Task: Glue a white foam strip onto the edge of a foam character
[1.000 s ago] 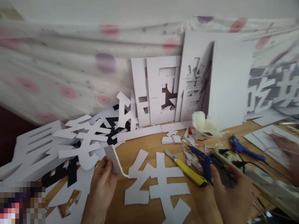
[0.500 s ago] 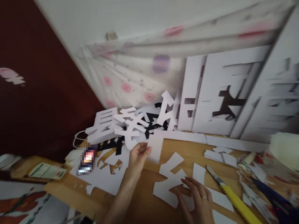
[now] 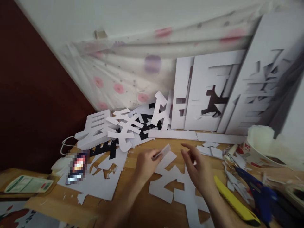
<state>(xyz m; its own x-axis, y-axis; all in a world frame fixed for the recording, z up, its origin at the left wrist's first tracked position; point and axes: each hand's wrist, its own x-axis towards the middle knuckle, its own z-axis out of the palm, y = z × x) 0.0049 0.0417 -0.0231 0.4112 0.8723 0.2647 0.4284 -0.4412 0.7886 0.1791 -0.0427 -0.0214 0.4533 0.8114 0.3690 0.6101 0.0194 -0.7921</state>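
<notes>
Head view, looking down at a cluttered wooden surface. The left hand has a narrow grip pinching a small white foam strip, held low just above a large white cut-out character lying flat near the middle. Half a second ago that hand held the strip higher and further left, by the heaped letters; it has since come down and inward. The right hand, which then lay flat on the character, has lifted off it and now hovers just right of the strip, fingers spread wide, holding nothing. The two hands have drawn near each other over the character's far end, which suggests the strip is being brought to that piece.

Far left lies a pile of cut-out letters; far centre, white boards with cut-out holes lean against a spotted cloth. To the right lie a yellow utility knife, a blue glue gun and a paper cup among scraps.
</notes>
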